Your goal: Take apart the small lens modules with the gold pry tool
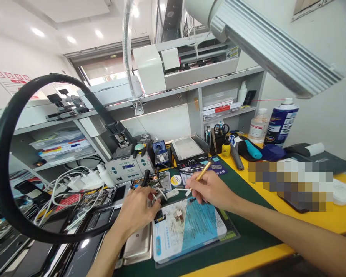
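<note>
My left hand is curled, thumb and fingers closed about a small silvery round thing with white parts beside it; the fingers partly hide it. My right hand grips a slim gold pen-shaped tool, tilted with its dark end up. A thin white stick shows at these fingers, its kind unclear. Below both hands lies a white and blue work pad. On it sit a small coppery metal piece and, near my left hand, a small dark part.
Gold-backed phones and dark phones lie left. Behind stand a grey rework station, a tray of parts and a heating plate. A black hoop-shaped arm arches at left; a spray can stands right.
</note>
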`<state>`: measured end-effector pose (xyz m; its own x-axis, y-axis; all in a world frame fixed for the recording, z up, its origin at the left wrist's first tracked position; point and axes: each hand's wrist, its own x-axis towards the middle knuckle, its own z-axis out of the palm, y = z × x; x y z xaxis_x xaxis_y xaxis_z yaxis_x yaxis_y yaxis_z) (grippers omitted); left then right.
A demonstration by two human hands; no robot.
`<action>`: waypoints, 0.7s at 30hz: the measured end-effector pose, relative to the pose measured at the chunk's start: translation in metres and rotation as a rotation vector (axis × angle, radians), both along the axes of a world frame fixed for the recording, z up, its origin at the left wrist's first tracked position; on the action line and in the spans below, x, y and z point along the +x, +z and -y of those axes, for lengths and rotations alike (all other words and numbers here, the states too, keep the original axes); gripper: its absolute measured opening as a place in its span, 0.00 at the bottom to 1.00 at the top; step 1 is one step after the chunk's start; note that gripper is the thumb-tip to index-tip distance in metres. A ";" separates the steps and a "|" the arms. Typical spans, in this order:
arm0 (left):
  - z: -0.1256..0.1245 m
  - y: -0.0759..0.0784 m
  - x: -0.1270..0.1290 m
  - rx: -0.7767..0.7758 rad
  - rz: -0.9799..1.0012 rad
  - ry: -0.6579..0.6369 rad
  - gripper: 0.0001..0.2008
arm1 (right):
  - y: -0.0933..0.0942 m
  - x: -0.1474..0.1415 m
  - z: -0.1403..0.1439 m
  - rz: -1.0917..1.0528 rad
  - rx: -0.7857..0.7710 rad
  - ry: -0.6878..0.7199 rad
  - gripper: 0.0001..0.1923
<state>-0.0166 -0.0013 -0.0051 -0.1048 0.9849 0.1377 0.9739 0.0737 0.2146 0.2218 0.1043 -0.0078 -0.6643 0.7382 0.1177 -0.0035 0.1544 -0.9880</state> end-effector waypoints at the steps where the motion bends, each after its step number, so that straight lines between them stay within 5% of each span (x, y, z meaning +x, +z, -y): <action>1: 0.000 0.000 -0.001 0.001 0.006 -0.008 0.14 | 0.000 0.000 0.000 -0.001 0.000 0.001 0.16; 10: 0.002 -0.005 -0.009 0.030 0.078 -0.084 0.16 | 0.002 0.000 0.003 0.005 0.001 -0.003 0.17; 21: 0.013 0.013 -0.005 0.007 0.132 -0.267 0.13 | 0.003 0.001 0.003 -0.012 -0.010 -0.018 0.17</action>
